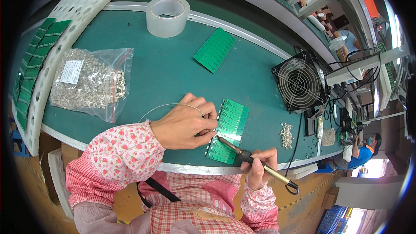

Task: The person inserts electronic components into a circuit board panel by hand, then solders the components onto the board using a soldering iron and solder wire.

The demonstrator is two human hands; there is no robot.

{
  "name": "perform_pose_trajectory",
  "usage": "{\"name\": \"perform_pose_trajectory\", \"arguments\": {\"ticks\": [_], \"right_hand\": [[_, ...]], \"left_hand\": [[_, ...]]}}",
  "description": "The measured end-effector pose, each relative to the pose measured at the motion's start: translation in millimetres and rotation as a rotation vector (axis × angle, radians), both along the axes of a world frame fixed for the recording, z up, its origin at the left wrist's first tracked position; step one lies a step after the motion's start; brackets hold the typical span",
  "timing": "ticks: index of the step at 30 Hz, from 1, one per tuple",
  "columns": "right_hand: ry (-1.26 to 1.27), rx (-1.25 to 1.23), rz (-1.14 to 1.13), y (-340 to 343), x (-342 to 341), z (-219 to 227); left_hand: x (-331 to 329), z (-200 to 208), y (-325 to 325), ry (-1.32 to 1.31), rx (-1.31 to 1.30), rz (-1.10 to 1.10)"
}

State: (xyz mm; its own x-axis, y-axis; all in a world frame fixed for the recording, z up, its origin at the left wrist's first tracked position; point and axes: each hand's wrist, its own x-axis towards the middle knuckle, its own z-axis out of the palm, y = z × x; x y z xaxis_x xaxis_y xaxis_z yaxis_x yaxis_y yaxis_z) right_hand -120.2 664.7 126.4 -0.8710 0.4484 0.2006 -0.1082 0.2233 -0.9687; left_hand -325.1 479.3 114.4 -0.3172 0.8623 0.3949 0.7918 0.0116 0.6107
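A green circuit board panel lies on the green bench mat near the front edge, small metal parts lined along its left side. My right hand grips a soldering iron with a dark collar and a brass-coloured handle. Its tip meets the panel's left edge. My left hand is closed at that same edge, pinching a thin solder wire that loops back over the knuckles. The wire's end at the fingertips is too small to make out.
A clear bag of small metal parts lies left, beside white foam bearing green boards. Behind are a tape roll and another board panel. At right stand a fan and a loose parts pile.
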Motion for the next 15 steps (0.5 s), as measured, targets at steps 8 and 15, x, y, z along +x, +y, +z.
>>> {"name": "perform_pose_trajectory", "arguments": {"ticks": [8, 15], "right_hand": [[0.000, -0.027, 0.007, 0.1, -1.3, 1.2], [0.039, 0.016, 0.029, -0.6, -2.7, 0.2]], "left_hand": [[1.3, -1.1, 1.0, 0.017, -0.017, -0.006], [0.3, 0.3, 0.8, 0.012, -0.002, 0.004]]}}
